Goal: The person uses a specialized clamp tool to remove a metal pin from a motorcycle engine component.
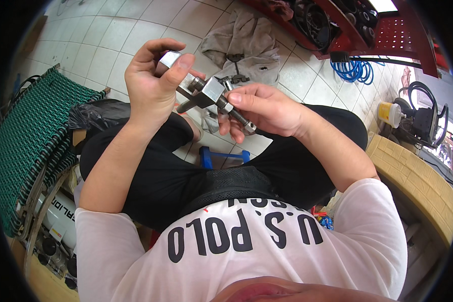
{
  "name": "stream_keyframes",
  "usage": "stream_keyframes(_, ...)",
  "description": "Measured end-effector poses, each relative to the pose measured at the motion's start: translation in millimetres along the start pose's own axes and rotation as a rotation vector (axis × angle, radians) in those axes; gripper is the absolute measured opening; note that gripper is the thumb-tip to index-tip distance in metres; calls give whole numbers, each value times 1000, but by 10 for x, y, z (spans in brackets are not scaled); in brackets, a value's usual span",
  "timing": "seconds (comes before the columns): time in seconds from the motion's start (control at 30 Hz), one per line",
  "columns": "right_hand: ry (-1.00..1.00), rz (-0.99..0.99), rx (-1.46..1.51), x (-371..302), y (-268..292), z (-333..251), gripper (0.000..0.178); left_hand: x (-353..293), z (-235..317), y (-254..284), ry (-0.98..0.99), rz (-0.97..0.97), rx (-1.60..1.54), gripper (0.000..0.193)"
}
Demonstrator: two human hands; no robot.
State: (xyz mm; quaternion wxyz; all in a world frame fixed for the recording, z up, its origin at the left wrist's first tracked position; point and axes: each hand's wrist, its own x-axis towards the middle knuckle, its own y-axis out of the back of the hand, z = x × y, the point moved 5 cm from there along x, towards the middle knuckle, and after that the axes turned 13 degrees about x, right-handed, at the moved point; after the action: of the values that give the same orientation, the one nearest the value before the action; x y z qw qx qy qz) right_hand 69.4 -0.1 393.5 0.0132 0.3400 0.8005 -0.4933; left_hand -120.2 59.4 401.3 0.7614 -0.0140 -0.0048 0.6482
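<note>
Both hands hold up a shiny steel screw tool (212, 91), a block with a long threaded bolt through it, tilted down to the right. My left hand (158, 83) is closed round its upper left end, with the thumb pressed on the metal. Lower down, my right hand (267, 108) has its thumb and fingers at the nut (227, 107) on the threaded bolt. The bolt's end with a small cross hole sticks out past the right fingers. Beyond the hands, a grey cloth (246, 40) lies on the floor with dark metal parts (236, 75) on it.
A green woven folding chair (32, 136) and a black plastic bag (98, 116) are at left. A red metal tool cart (382, 38) stands at far right, near a coiled blue hose (355, 70). A yellow-and-white tub (390, 115) and a tan padded edge (412, 176) are at right.
</note>
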Motion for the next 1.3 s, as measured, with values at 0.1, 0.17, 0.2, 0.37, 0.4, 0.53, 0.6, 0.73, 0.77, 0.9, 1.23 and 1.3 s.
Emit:
stream_keyframes(0.1, 0, 22, -15, 11, 16, 18, 43, 13, -18, -11, -21, -6, -14, 27)
stream_keyframes(0.17, 8, 19, -35, 22, 39, 27, 39, 12, -6, -10, -39, -3, -27, 27)
stream_keyframes(0.2, 7, 18, -35, 20, 36, 25, 39, 9, 2, -13, -31, -8, -7, 27)
stream_keyframes(0.37, 18, 35, -48, 14, 20, 8, 38, 5, -10, -32, 9, -19, 8, 27)
stream_keyframes(0.4, 17, 36, -48, 10, 12, 4, 38, 4, -9, -36, 0, -12, 5, 27)
stream_keyframes(0.53, 30, 7, -53, 3, 17, 16, 36, 6, -27, -37, 30, -32, 44, 33)
stream_keyframes(0.6, 29, -5, -56, 1, 11, 24, 34, 17, -55, -61, 63, -47, -2, 37)
stream_keyframes(0.73, -2, 31, -96, 14, 18, 92, 33, 33, -194, -65, 97, -94, -60, 50)
stream_keyframes(0.77, 1, 28, -91, 16, 28, 112, 33, 21, -184, -72, 97, -95, -60, 50)
stream_keyframes(0.9, -7, 13, -103, -5, -35, 39, 29, -12, -148, -90, 157, -100, -107, 54)
stream_keyframes(1.23, -80, 49, 41, 2, -40, 156, 46, -6, -157, -98, 150, -73, -66, 41)
stream_keyframes(1.3, -129, 15, 119, 8, -76, 161, 52, -20, -162, -78, 151, -70, -22, 39)
